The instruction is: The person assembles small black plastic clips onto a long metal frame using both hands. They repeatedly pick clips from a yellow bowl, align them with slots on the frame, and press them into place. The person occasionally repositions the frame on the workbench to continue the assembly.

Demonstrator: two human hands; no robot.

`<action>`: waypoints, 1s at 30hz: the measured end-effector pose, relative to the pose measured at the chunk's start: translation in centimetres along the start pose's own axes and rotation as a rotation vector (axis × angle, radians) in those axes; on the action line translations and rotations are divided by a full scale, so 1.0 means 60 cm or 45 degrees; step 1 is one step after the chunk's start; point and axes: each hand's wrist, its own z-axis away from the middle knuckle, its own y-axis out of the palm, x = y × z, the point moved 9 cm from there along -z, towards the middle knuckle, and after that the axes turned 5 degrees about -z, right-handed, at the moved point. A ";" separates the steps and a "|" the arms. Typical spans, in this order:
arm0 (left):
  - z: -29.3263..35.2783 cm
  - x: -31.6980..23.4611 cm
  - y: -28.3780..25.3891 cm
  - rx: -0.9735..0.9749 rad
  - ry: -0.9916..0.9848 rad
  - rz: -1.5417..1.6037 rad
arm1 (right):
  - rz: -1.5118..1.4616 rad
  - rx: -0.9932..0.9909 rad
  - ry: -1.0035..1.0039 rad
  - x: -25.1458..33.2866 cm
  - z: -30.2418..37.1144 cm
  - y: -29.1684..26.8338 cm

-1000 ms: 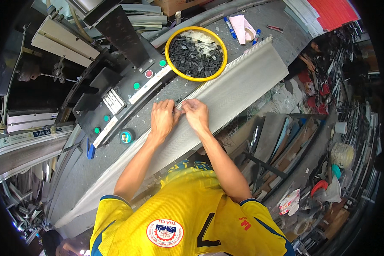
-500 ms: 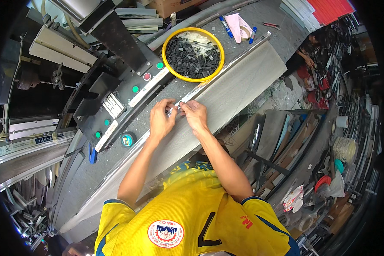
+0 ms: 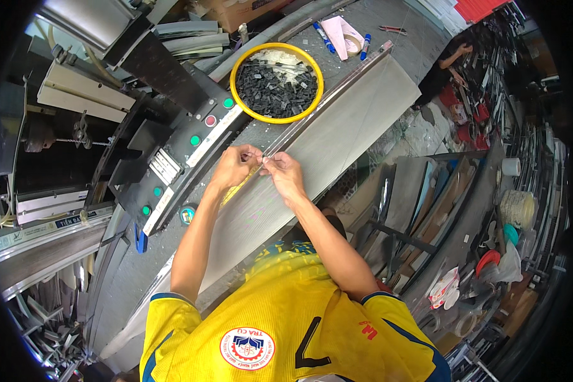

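A long grey panel (image 3: 356,118) lies slantwise across the bench in front of me, with a thin clear-looking strip (image 3: 330,95) along its far edge. Both my hands meet at that edge, fingertips almost touching. My left hand (image 3: 235,167) is closed in a pinch on the far side. Opposite it, my right hand (image 3: 284,176) pinches too, its thumb and forefinger around something small and pale. The fingers hide most of what they hold. Just beyond my hands stands a yellow-rimmed basin (image 3: 277,120) holding many small black plastic pieces (image 3: 275,92) and some whitish material.
A machine with green and red buttons (image 3: 211,135) stands to the left. Near it lie a round tin (image 3: 187,214) and a blue tool (image 3: 140,240). Blue markers (image 3: 365,47) and pink paper (image 3: 335,32) lie beyond the basin. Another person's arm (image 3: 455,57) shows at the far right.
The whole view has shifted slightly. My hands stay together at the panel's edge, still pinching, with the fingertips slightly rearranged. The other person's arm at the far right has come further into sight.
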 end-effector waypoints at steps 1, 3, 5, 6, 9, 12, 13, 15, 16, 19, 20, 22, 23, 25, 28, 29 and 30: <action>0.000 0.002 0.001 -0.018 -0.002 0.000 | 0.008 0.002 0.004 -0.001 0.000 0.000; -0.002 0.006 0.000 -0.073 0.012 -0.001 | -0.023 0.018 -0.005 -0.004 -0.002 0.003; -0.007 0.012 0.005 -0.093 0.034 0.019 | -0.031 0.026 -0.018 -0.006 -0.005 0.004; -0.009 0.017 0.008 -0.090 0.041 0.038 | -0.025 0.034 -0.022 -0.006 -0.007 0.005; -0.019 0.033 0.020 0.018 0.042 0.264 | 0.078 0.068 -0.023 0.000 -0.007 0.001; -0.026 0.049 0.024 0.083 -0.038 0.385 | 0.282 0.063 -0.035 0.023 0.001 -0.014; -0.026 0.046 0.022 0.057 0.001 0.353 | 0.411 -0.061 -0.226 0.057 0.012 -0.040; -0.022 0.047 0.022 -0.011 -0.012 0.270 | 0.643 -0.307 -0.622 0.123 0.055 -0.097; -0.019 0.038 0.024 -0.023 0.056 0.225 | 0.681 -0.555 -0.879 0.163 0.076 -0.133; -0.012 0.021 0.044 0.066 0.152 0.206 | 0.936 -0.958 -0.873 0.203 0.090 -0.246; -0.007 0.014 0.054 0.133 0.192 0.288 | 1.022 -1.007 -0.728 0.202 0.076 -0.276; -0.006 0.009 0.066 0.211 0.211 0.270 | 1.194 -0.946 -0.524 0.184 0.052 -0.306; -0.009 0.010 0.060 0.157 0.204 0.226 | 1.276 -0.894 -0.453 0.173 0.041 -0.314; -0.013 0.017 0.045 0.033 0.164 0.082 | 1.267 -0.847 -0.507 0.164 0.033 -0.320; -0.022 0.035 0.035 0.003 0.051 -0.045 | 1.332 -0.827 -0.552 0.155 0.023 -0.318; -0.026 0.039 0.037 0.011 0.026 -0.116 | 1.366 -0.836 -0.563 0.156 0.021 -0.319; -0.027 0.036 0.041 -0.022 0.060 -0.190 | 1.354 -0.828 -0.551 0.156 0.018 -0.322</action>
